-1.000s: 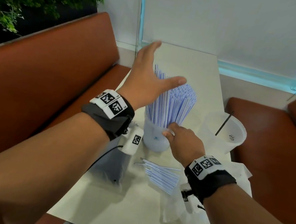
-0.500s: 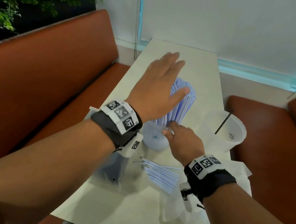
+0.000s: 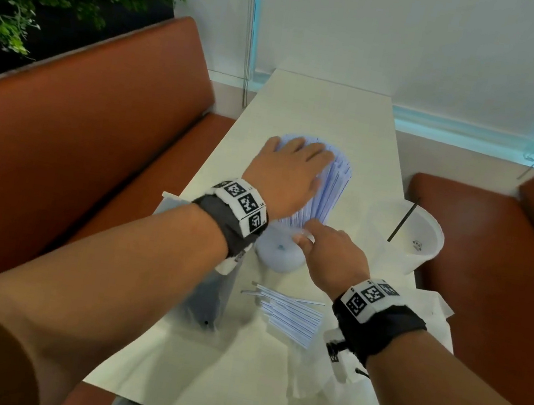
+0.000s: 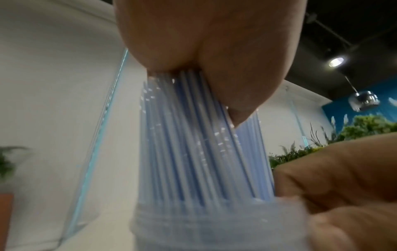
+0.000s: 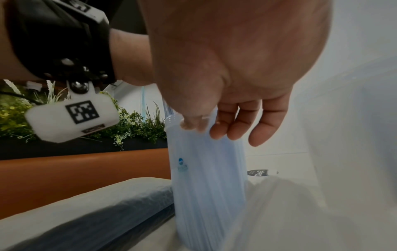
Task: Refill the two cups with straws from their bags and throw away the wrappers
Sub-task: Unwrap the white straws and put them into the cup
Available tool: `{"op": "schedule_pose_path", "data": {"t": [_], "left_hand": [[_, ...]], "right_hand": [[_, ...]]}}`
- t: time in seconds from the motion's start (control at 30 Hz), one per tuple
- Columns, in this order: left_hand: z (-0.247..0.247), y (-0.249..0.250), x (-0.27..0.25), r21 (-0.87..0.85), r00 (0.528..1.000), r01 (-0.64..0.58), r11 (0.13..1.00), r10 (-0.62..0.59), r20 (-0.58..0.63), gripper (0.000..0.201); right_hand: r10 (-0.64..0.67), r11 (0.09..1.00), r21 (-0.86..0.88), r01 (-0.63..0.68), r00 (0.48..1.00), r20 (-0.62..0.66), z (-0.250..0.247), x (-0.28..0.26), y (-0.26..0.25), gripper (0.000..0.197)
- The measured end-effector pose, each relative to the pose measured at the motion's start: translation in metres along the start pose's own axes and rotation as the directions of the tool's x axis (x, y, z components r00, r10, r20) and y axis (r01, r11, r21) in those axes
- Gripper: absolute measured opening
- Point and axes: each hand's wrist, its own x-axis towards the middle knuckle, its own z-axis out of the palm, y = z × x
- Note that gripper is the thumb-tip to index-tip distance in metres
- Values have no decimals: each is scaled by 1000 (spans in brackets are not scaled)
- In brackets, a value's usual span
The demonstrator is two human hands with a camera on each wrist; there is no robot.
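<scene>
Since 1 second ago, the left hand (image 3: 289,174) has come down from above the bundle and now lies flat, fingers straight and together, on the tops of the blue-and-white striped wrapped straws (image 3: 331,191) that stand packed in the translucent plastic cup (image 3: 281,251) near the middle of the pale desk (image 3: 324,113). From the left wrist view the palm (image 4: 193,42) presses straight down on the straw ends (image 4: 193,135), which fan slightly above the cup's rim (image 4: 193,210). The right hand (image 3: 330,253) holds this cup at its rim, thumb and fingers curled around the wall; the right wrist view shows the fingertips (image 5: 232,125) touching the cloudy side of the cup (image 5: 206,178), with the blue straws visible through it. A 2nd translucent plastic cup (image 3: 423,239) stands apart to the right near the desk's edge and holds 1 thin black straw (image 3: 403,219) leaning on its rim. Nearer the person, a small loose pile of striped wrapped straws (image 3: 290,313) lies flat on the desk, partly on a crumpled clear plastic bag (image 3: 308,378) under the right wrist. A clear bag holding dark straws (image 3: 206,297) lies beneath the left forearm. Brown padded benches (image 3: 76,146) flank the desk on both sides.
</scene>
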Motion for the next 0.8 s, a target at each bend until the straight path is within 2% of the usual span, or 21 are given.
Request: {"op": "schedule_pose_path", "data": {"t": [0.1,0.17,0.23,0.33,0.43,0.53,0.57,0.63,0.7,0.73,0.8], "left_hand": [[-1,-10,4,6,995,61,998,-61,-73,44],[4,-12,4,-12,987,161,987,-161,-19,53],[7,-12,6,-67,971,227,972,-220,93,60],[7,-13,12,-158,961,236,959,-206,186,73],[8,-11,15,-51,982,159,986,-152,116,76],[-2,-13,17,-58,977,131,990,-118,177,82],[-9,-14,17,-92,969,136,986,-113,220,89],[-22,-14,10,-206,956,173,963,-113,272,100],[-33,-13,-3,-336,966,213,917,-147,212,100],[-38,-11,-14,-387,976,213,897,-179,123,92],[-44,-1,-35,-463,961,129,877,-225,-160,65]], "right_hand": [[-14,1000,-8,14,1000,-14,2,0,1,24],[-17,1000,-15,16,1000,-19,3,1,2,25],[-23,1000,-19,23,1000,-18,3,1,3,26],[-22,1000,-15,21,1000,-16,2,1,2,26],[-18,1000,-4,18,1000,1,0,1,0,26],[-44,999,-9,44,999,26,-6,-4,-2,26],[-60,998,4,60,998,13,-8,-8,-2,26],[-78,994,66,85,992,-96,-10,-20,-1,22],[-22,997,71,40,971,-237,-9,-33,5,16],[34,999,46,-23,966,-255,-8,-39,11,19],[210,974,-56,-219,967,-142,-4,-45,24,43]]}}
